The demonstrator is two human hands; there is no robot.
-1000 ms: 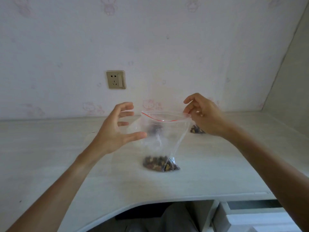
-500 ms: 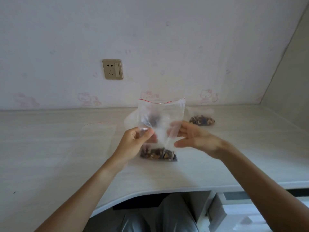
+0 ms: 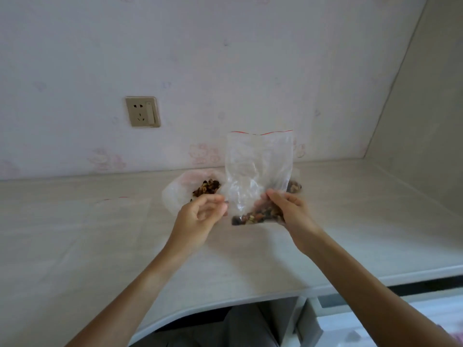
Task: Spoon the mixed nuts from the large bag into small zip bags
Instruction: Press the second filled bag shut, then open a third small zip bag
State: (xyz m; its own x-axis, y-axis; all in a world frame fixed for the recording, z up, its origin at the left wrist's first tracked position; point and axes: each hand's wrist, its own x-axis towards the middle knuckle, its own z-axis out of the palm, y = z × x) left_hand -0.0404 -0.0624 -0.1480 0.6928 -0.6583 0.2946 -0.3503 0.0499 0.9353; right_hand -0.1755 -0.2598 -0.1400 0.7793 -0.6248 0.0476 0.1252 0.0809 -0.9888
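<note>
Right hand (image 3: 290, 211): fingers curled round the lower right corner of the zip bag (image 3: 259, 171), grasping it. The bag stands upright above the counter (image 3: 75, 246), red seal strip at the top, nuts (image 3: 258, 216) gathered at the bottom beside the right hand.

Left hand (image 3: 200, 216): fingers loosely curled, thumb and fingertips close together just beside the left edge of the bag. Motion blur hides the contact; whether it pinches the film cannot be told.

Behind the left hand, the large bag (image 3: 180, 194) lies open on the counter with nuts visible inside. A second filled bag (image 3: 295, 186) lies behind the held bag and is mostly hidden by it. An empty bag (image 3: 120, 211) lies flat to the left; only its faint outline and red strip can be made out.

Counter: pale wood grain, curved front edge, meeting a side panel at the right. Wall (image 3: 225, 58): pale paper with faint pink cartoon figures. A socket (image 3: 142, 112) is mounted at left centre. A drawer unit (image 3: 375, 319) below the counter edge is cut off at the frame bottom
</note>
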